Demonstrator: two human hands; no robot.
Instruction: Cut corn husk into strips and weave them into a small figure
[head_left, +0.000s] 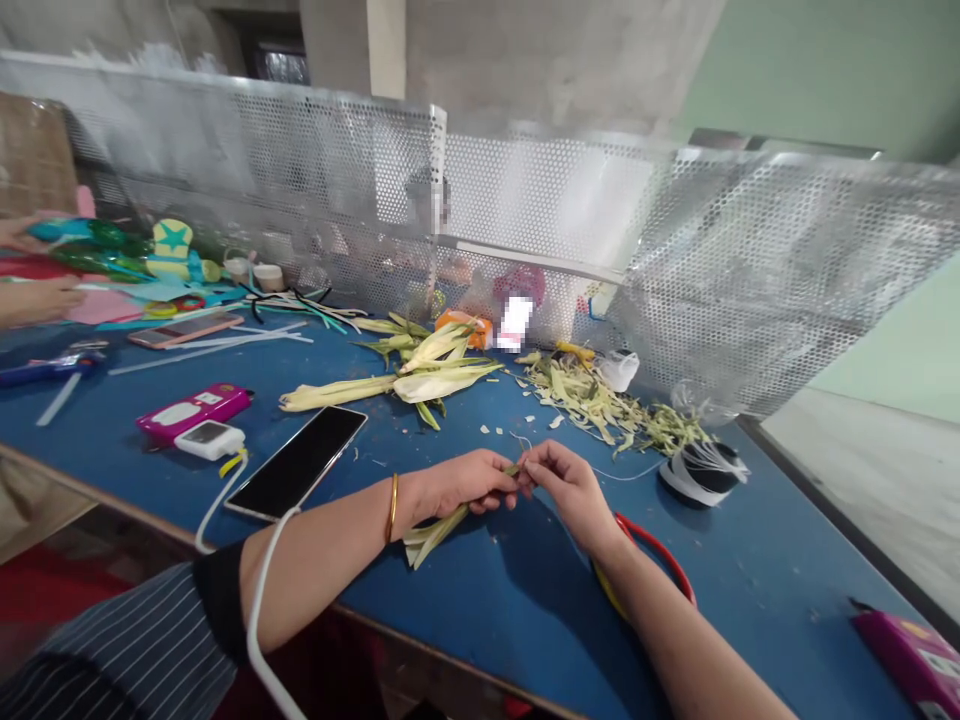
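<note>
My left hand [474, 480] is closed around a bundle of corn husks [435, 538], whose pale, flared ends stick out below the wrist. At the bundle's narrow tip, my right hand [562, 488] is pinched close against the left fingertips, apparently on a fine white thread [628, 478]. A loose bit of that thread curls up above the fingers. The thread runs across the table towards a black-and-white spool [699, 476] on the right. Exactly what lies between the right fingertips is mostly hidden.
Whole corn husks [442, 375] and a heap of husk scraps [592, 400] lie behind my hands. A phone [300, 462], a magenta device [195, 412] and red-handled scissors [664, 550] are nearby. A co-worker's hands [34, 300] are at far left. Perforated metal panels [525, 200] border the blue table.
</note>
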